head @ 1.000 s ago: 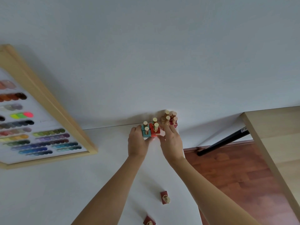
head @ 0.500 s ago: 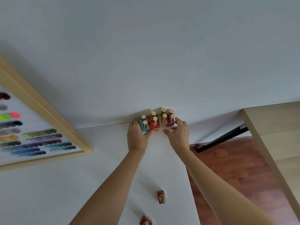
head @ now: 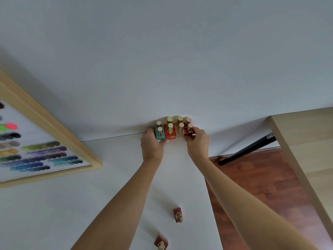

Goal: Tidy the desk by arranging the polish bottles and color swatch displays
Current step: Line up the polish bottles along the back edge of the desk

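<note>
Against the white wall, both hands bracket 8 gold-capped polish bottles (head: pixel 173 128): left hand (head: pixel 151 147) curled on the teal end bottle (head: pixel 160 135), right hand (head: pixel 197 143) pinching the dark red one (head: pixel 189 131); even inward pressure should square the rows.

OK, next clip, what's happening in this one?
A person is lining up nail polish bottles at the back edge of a white desk, against the wall. The left hand cups the teal bottle at one end of the cluster, and the right hand pinches the dark red bottle at the other. Two more dark red bottles stand loose nearer the person. A framed color swatch display sits off to the left.
</note>
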